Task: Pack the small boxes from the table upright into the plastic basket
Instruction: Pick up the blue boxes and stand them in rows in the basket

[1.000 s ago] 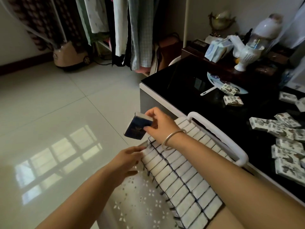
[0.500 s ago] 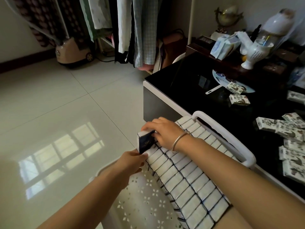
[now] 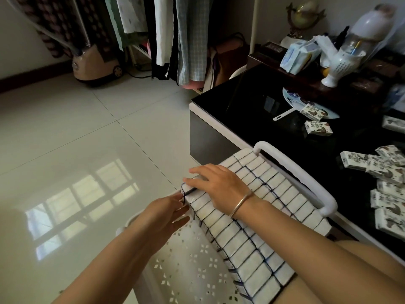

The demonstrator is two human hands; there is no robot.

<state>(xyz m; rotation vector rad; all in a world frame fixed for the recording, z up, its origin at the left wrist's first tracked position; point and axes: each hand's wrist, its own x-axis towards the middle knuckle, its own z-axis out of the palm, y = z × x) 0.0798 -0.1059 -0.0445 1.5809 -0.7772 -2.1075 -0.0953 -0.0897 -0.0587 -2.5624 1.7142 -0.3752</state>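
Head view, glossy black table [image 3: 252, 106], tiled floor [image 3: 87, 139]

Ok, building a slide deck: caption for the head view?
Right hand presses flat on upright boxes packed in a white basket; left hand touches the row's end.

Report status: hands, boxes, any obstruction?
Right hand flat on the packed boxes, left hand against the row's end. Boxes stand upright in the basket. Loose boxes wait on the table; nothing seen in the way.
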